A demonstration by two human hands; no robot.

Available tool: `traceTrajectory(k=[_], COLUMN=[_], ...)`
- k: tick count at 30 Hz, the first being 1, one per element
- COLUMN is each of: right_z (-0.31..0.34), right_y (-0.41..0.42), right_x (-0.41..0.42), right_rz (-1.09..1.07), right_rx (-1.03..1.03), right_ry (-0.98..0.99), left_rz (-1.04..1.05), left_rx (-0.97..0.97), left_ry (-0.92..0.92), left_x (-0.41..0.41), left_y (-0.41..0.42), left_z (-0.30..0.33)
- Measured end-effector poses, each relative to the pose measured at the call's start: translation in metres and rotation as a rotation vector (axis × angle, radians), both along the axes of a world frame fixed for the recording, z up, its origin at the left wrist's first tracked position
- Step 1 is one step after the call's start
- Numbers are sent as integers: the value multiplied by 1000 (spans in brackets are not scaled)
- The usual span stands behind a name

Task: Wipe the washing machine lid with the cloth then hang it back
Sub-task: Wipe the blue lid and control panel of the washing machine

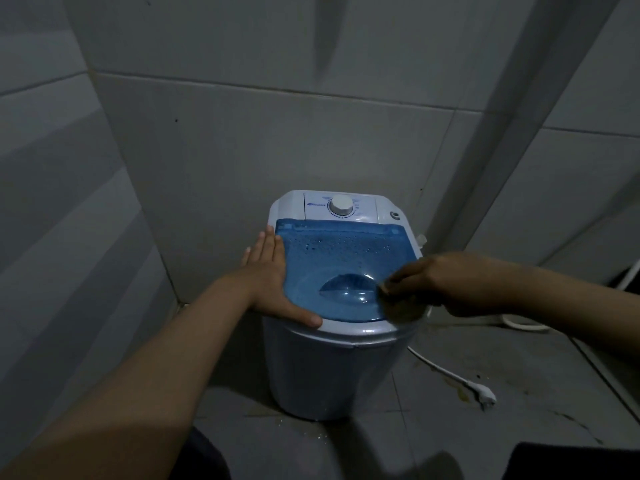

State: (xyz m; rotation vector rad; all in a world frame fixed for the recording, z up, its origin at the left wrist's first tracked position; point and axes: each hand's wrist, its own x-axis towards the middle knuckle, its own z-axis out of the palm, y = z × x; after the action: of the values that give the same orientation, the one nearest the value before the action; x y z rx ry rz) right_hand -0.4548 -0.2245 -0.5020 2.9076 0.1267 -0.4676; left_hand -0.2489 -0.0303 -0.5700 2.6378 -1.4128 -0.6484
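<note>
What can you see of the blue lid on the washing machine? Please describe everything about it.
The blue lid looks like translucent plastic, closed and lying flat on the white washing machine, just in front of the dial panel. A rounded recess sits near its front edge. Water droplets dot its rear half. The left hand lies flat along its left edge, and the right hand presses a dark cloth on its front right corner.

A white power plug (483,395) lies on the grey tiled floor (519,358) to my near right, its white cord (433,366) trailing left. Farther right, a white hose (526,325) curls on the floor. Grey wall tiles (242,133) fill the far side.
</note>
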Motion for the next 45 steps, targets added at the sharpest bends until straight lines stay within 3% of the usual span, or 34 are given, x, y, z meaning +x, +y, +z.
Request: traceTrajectory(k=[7,11,16,24,33,45], right_z=[3,-28,-35,-17,4,28], right_y=[9,0,-12,-3,1,22], right_x=[42,72,72,83,77,71], right_rz=[162,426,541,417,396,283], right_rx=[-34,-240,-325,-331,-400,-471], right_ry=[-204,-210,-251,109,242,272], left_rz=[-22,-9,-12,-9,-10,-5], left_rx=[-29,-17,-9,-17,-29,-37], left_ry=[-3,5,1,-5,-12,-4], left_x=[-4,-1,1,2,1,2], left_y=[2,-2,-4,-4,-2,-2], left_z=[-5,-8,-7,-4,-4,-4])
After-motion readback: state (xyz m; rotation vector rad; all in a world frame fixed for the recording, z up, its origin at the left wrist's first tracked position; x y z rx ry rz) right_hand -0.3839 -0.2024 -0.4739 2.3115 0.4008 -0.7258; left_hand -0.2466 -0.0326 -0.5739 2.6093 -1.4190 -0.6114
